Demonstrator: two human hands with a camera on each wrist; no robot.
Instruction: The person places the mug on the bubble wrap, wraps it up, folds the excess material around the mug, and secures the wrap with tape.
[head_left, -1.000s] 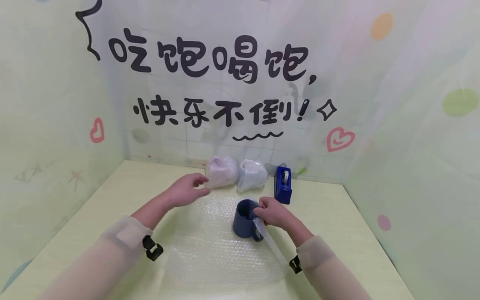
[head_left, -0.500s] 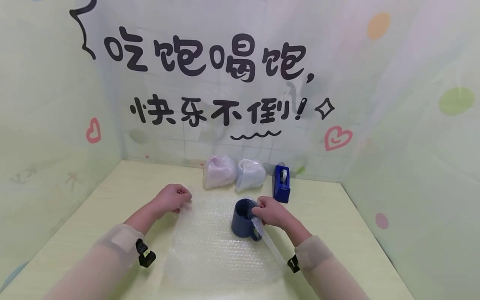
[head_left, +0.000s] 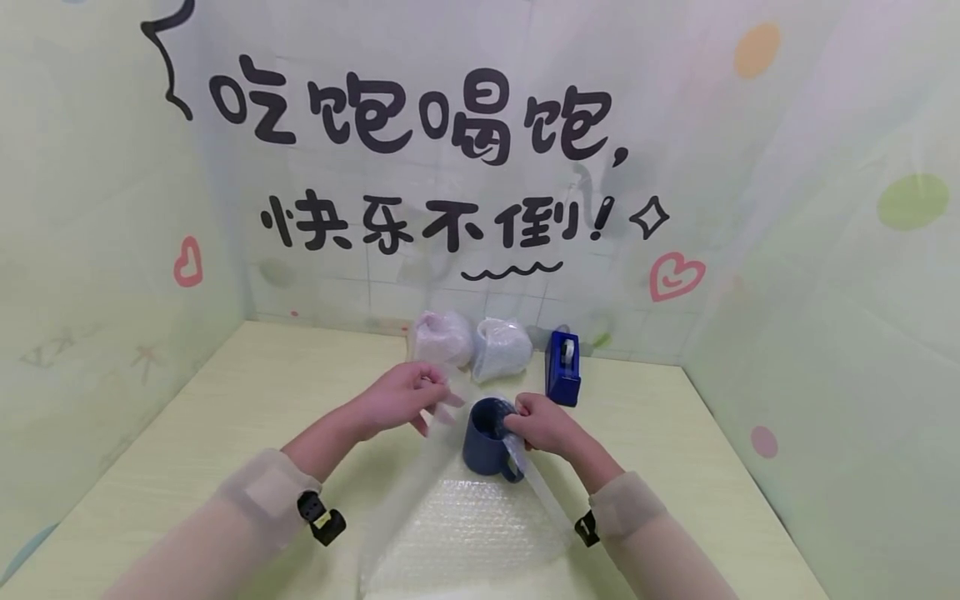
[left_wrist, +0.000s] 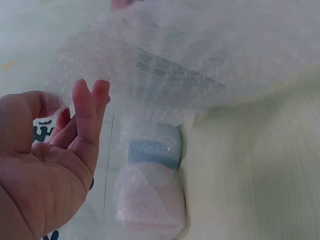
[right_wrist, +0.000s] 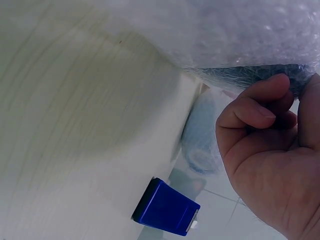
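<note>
A dark blue mug (head_left: 484, 450) stands upright on a sheet of bubble wrap (head_left: 480, 525), its handle turned toward the near right. My left hand (head_left: 405, 397) holds the lifted left edge of the sheet just left of the mug; in the left wrist view the thumb of that hand (left_wrist: 55, 155) pinches the film while other fingers stretch out. At the mug's right rim, my right hand (head_left: 549, 425) grips the sheet's right edge, folded up over the rim. In the right wrist view, the fingers of the right hand (right_wrist: 265, 135) curl against the wrap, and the mug shows only dimly through it.
Two bubble-wrapped bundles, a pinkish one (head_left: 442, 337) and a whitish one (head_left: 504, 348), sit at the back by the printed wall. A blue tape dispenser (head_left: 563, 368) stands to their right. The pale table (head_left: 187, 433) is bounded by side walls.
My left hand first reached left to the wrap's far left edge, then took it and brought it up and rightward toward the mug. The right hand stays at the mug's rim.
</note>
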